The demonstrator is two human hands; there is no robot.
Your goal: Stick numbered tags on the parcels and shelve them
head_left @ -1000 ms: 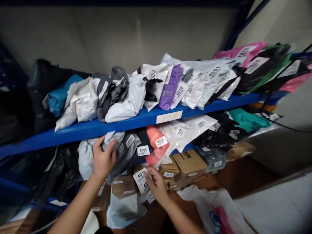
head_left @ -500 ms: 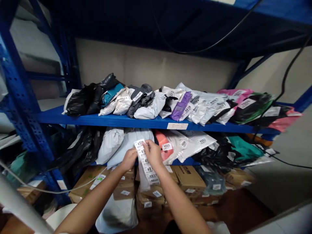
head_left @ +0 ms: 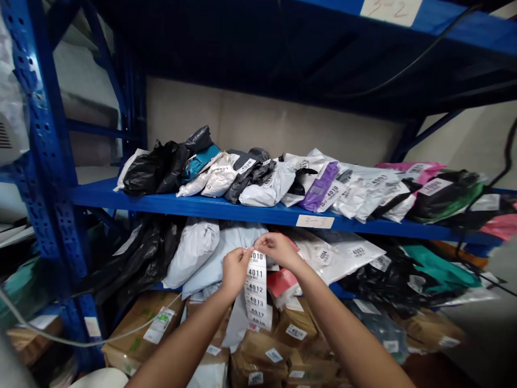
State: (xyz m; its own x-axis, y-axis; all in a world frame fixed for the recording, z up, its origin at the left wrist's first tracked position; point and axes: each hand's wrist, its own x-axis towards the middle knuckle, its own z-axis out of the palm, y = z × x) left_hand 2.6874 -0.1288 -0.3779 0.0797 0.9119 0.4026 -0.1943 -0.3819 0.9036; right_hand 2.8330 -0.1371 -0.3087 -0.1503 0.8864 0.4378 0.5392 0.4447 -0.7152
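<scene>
A hanging strip of white number labels (head_left: pixel 256 289) shows 4011, 4012, 4013 and further numbers below. At its top edge my left hand (head_left: pixel 235 271) pinches the left corner. My right hand (head_left: pixel 277 250) is closed at the top right of the strip, its thumb and finger meeting near the left fingertips. Behind the hands lie a light blue parcel bag (head_left: pixel 226 250) and a coral bag (head_left: pixel 283 283), partly covered by the right hand and arm. Above them on the shelf sits a purple parcel (head_left: pixel 321 188) with label 4010.
A blue shelf edge (head_left: pixel 194 202) crosses above the hands, lined with several labelled bags. Cardboard boxes (head_left: pixel 139 326) are stacked below. A blue upright post (head_left: pixel 44 140) stands at left. A black cable (head_left: pixel 490 178) hangs at right, and a pale cord (head_left: pixel 81 343) runs at lower left.
The view has shifted, so the shelves appear lower and farther right. Both hands have come together at the strip's top edge, and the strip now hangs straighter with its numbers facing me.
</scene>
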